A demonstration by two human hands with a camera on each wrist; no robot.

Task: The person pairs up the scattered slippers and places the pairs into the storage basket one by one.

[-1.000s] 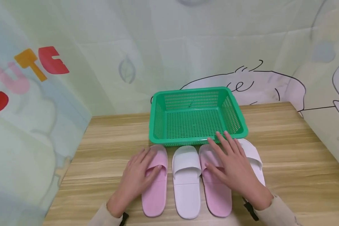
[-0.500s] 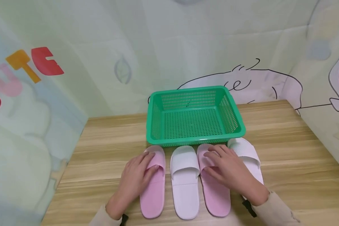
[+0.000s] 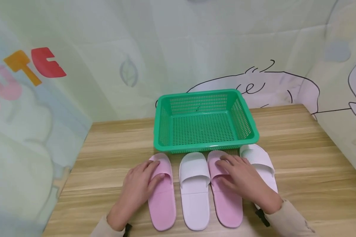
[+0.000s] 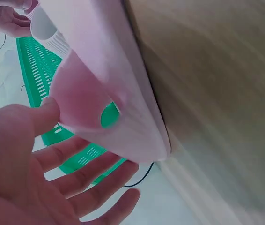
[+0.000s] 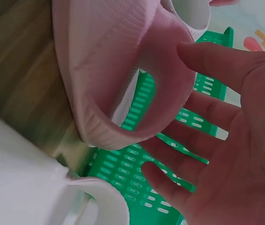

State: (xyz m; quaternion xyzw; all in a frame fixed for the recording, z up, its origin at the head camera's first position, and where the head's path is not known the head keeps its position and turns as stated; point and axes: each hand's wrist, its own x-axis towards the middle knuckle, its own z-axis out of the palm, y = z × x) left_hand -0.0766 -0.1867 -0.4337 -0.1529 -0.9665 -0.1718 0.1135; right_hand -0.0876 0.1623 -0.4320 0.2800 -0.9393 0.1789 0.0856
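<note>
Two pink slippers and two white ones lie alternating in a row. On the leftmost pink slipper, my left hand touches the strap; its thumb meets the strap's rim and the fingers spread along the outer side. My right hand rests over the strap of the other pink slipper, thumb at the strap edge, fingers loosely bent along its outside. Between the pink ones is a white slipper. Another white slipper lies rightmost, partly hidden under my right hand and forearm.
Just beyond the toes, a green perforated plastic basket stands on the wood-grain table, with nothing in it. A printed cloth backdrop surrounds the table's back and sides.
My right hand has drawn back from over the basket's front edge, its fingers bending onto the pink strap. The left pink slipper has turned slightly, toe left and heel right, under my left hand.
</note>
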